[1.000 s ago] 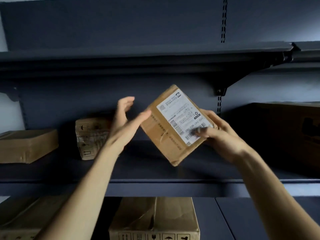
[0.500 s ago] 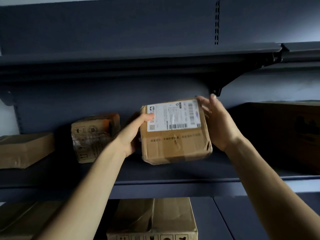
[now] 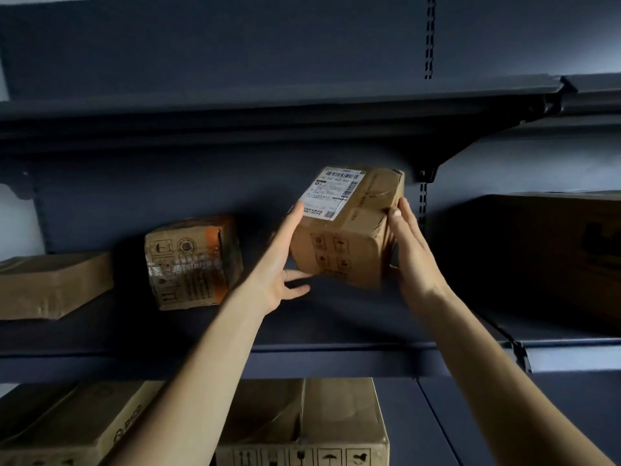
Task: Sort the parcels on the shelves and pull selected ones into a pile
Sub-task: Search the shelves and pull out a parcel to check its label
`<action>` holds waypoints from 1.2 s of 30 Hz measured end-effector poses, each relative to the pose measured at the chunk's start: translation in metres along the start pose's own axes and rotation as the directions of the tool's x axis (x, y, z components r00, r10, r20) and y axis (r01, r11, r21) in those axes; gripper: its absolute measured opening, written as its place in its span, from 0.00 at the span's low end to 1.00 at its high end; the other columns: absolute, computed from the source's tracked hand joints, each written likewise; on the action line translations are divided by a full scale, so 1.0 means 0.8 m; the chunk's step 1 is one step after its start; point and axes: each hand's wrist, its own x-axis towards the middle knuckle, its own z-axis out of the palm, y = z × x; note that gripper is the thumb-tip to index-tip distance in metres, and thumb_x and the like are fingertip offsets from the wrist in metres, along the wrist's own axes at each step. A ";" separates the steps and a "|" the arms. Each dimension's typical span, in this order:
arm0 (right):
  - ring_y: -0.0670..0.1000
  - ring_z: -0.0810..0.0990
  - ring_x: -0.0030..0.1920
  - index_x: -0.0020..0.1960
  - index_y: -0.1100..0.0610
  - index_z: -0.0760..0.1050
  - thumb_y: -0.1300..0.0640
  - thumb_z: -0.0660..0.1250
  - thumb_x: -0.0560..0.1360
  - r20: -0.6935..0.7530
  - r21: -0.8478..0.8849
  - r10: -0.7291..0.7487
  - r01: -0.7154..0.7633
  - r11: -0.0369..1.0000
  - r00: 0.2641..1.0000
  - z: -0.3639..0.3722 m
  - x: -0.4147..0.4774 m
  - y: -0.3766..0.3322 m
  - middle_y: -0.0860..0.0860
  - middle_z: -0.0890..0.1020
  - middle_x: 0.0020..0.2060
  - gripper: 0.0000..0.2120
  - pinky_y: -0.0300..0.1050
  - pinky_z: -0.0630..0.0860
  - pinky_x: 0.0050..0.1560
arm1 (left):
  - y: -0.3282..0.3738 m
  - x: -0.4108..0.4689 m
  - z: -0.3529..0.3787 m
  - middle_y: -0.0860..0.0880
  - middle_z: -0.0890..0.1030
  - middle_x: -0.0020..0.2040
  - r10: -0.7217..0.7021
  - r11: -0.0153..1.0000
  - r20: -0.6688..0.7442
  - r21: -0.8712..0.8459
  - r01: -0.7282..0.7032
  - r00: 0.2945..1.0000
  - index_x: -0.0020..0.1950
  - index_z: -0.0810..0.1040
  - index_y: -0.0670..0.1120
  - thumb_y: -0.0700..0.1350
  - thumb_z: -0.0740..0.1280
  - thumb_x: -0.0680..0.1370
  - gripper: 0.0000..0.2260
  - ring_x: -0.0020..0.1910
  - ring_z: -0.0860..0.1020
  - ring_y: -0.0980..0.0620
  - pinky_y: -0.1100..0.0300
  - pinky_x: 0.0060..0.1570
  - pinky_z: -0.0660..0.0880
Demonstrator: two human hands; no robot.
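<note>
A small brown parcel with a white shipping label on its upper face is tilted just above the middle shelf, close to the back panel. My left hand presses its left side with straight fingers, thumb spread out below the box. My right hand lies flat against its right side, fingers pointing up. The parcel is carried between the two hands. Handling symbols show on its front face.
On the same shelf stand a taped box with an orange patch, a flat brown parcel at far left and a large dark carton at right. Two cartons sit on the shelf below. An upper shelf overhangs.
The parcel has been turned so the label faces up and has moved up, right and deeper toward the back panel. Both hands shifted to its sides.
</note>
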 end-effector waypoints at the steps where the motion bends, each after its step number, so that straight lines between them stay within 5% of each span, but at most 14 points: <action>1: 0.44 0.73 0.73 0.73 0.24 0.64 0.27 0.60 0.77 0.003 0.033 0.036 -0.036 0.999 0.999 0.001 -0.001 -0.005 0.36 0.76 0.71 0.24 0.62 0.68 0.76 | -0.002 0.000 -0.002 0.51 0.73 0.75 0.005 1.000 0.028 0.011 -0.005 1.000 0.77 0.65 0.65 0.78 0.67 0.63 0.44 0.70 0.75 0.38 0.33 0.69 0.70; 3: 0.49 0.83 0.64 0.69 0.37 0.78 0.31 0.54 0.82 0.000 0.108 0.138 -0.137 0.985 0.990 0.003 -0.003 -0.012 0.45 0.85 0.62 0.24 0.61 0.76 0.69 | -0.005 -0.003 -0.002 0.49 0.65 0.81 0.036 0.999 0.074 -0.021 -0.034 0.997 0.80 0.60 0.65 0.78 0.67 0.63 0.47 0.78 0.65 0.36 0.30 0.72 0.65; 5: 0.53 0.87 0.57 0.60 0.45 0.85 0.33 0.52 0.84 -0.066 0.172 0.263 -0.249 0.953 0.962 0.003 -0.005 -0.016 0.51 0.88 0.54 0.27 0.60 0.81 0.61 | -0.008 -0.007 0.001 0.49 0.65 0.81 0.084 0.996 0.100 -0.025 -0.082 0.991 0.80 0.61 0.65 0.78 0.69 0.64 0.47 0.78 0.65 0.38 0.33 0.70 0.69; 7: 0.56 0.87 0.55 0.50 0.47 0.87 0.35 0.53 0.84 -0.082 0.227 0.343 -0.317 0.921 0.936 0.002 -0.006 -0.016 0.53 0.89 0.51 0.26 0.61 0.82 0.57 | -0.009 -0.011 0.004 0.51 0.72 0.74 0.106 0.994 0.083 0.024 -0.108 0.991 0.75 0.67 0.62 0.75 0.72 0.66 0.41 0.73 0.71 0.42 0.36 0.67 0.74; 10: 0.58 0.85 0.52 0.43 0.49 0.84 0.43 0.57 0.82 -0.135 0.307 0.399 -0.345 0.887 0.907 0.000 -0.005 -0.008 0.53 0.87 0.45 0.21 0.66 0.81 0.58 | -0.012 -0.010 0.008 0.59 0.80 0.57 0.149 0.986 0.024 0.066 -0.150 0.989 0.56 0.74 0.63 0.68 0.73 0.71 0.18 0.62 0.78 0.52 0.40 0.65 0.76; 16: 0.59 0.84 0.50 0.39 0.47 0.87 0.41 0.60 0.79 -0.213 0.284 0.347 -0.282 0.917 0.913 -0.010 -0.003 0.010 0.52 0.87 0.40 0.21 0.66 0.79 0.62 | -0.027 -0.010 0.011 0.60 0.87 0.51 0.176 0.982 0.120 0.054 -0.183 0.977 0.57 0.81 0.61 0.55 0.67 0.81 0.06 0.60 0.80 0.53 0.43 0.64 0.77; 20: 0.58 0.84 0.50 0.39 0.45 0.88 0.41 0.62 0.78 -0.247 0.251 0.321 -0.259 0.933 0.914 -0.013 -0.003 0.010 0.51 0.87 0.39 0.19 0.68 0.77 0.66 | -0.035 -0.007 0.011 0.60 0.86 0.56 0.195 0.979 0.165 0.032 -0.203 0.967 0.61 0.79 0.61 0.58 0.67 0.80 0.10 0.63 0.79 0.54 0.46 0.66 0.76; 23: 0.58 0.84 0.50 0.37 0.48 0.87 0.43 0.62 0.79 -0.281 0.216 0.358 -0.305 0.928 0.891 -0.015 -0.003 0.008 0.51 0.86 0.37 0.20 0.65 0.77 0.66 | -0.046 0.006 0.010 0.61 0.74 0.74 0.191 0.975 0.189 0.075 -0.209 0.963 0.77 0.68 0.60 0.79 0.69 0.65 0.44 0.76 0.68 0.56 0.42 0.78 0.61; 25: 0.61 0.85 0.55 0.42 0.53 0.86 0.42 0.62 0.78 -0.303 0.176 0.395 -0.357 0.917 0.867 -0.019 -0.004 0.009 0.54 0.87 0.42 0.19 0.66 0.77 0.66 | -0.057 0.018 0.007 0.60 0.63 0.81 0.201 0.965 0.206 0.128 -0.230 0.958 0.82 0.58 0.61 0.84 0.66 0.60 0.55 0.80 0.59 0.56 0.40 0.80 0.54; 28: 0.62 0.84 0.56 0.49 0.53 0.82 0.43 0.58 0.80 -0.277 0.105 0.443 -0.431 0.896 0.853 -0.021 -0.007 0.011 0.58 0.86 0.49 0.19 0.65 0.78 0.64 | -0.068 0.018 0.006 0.60 0.57 0.83 0.190 0.962 0.192 0.158 -0.222 0.963 0.84 0.53 0.59 0.84 0.63 0.63 0.55 0.82 0.54 0.56 0.43 0.81 0.51; 31: 0.60 0.84 0.55 0.49 0.53 0.83 0.45 0.57 0.83 -0.277 0.073 0.446 -0.444 0.893 0.851 -0.022 -0.008 0.013 0.57 0.87 0.49 0.19 0.63 0.79 0.63 | -0.077 0.017 0.005 0.59 0.64 0.79 0.148 0.961 0.159 0.210 -0.180 0.976 0.82 0.55 0.58 0.79 0.64 0.68 0.49 0.81 0.58 0.52 0.50 0.76 0.57; 34: 0.59 0.84 0.56 0.53 0.52 0.84 0.44 0.58 0.84 -0.273 0.070 0.433 -0.432 0.899 0.859 -0.024 -0.010 0.018 0.55 0.87 0.52 0.18 0.62 0.78 0.65 | -0.085 0.015 0.002 0.54 0.54 0.84 0.066 0.956 0.104 0.279 -0.093 0.992 0.84 0.40 0.59 0.74 0.66 0.74 0.50 0.83 0.55 0.47 0.46 0.79 0.52; 36: 0.57 0.83 0.57 0.53 0.52 0.83 0.44 0.59 0.84 -0.281 0.080 0.399 -0.393 0.916 0.873 -0.028 -0.013 0.021 0.54 0.86 0.53 0.18 0.61 0.78 0.66 | -0.086 0.012 0.001 0.54 0.54 0.84 0.063 0.945 0.068 0.316 -0.081 0.996 0.84 0.41 0.60 0.71 0.64 0.77 0.45 0.83 0.56 0.45 0.44 0.79 0.54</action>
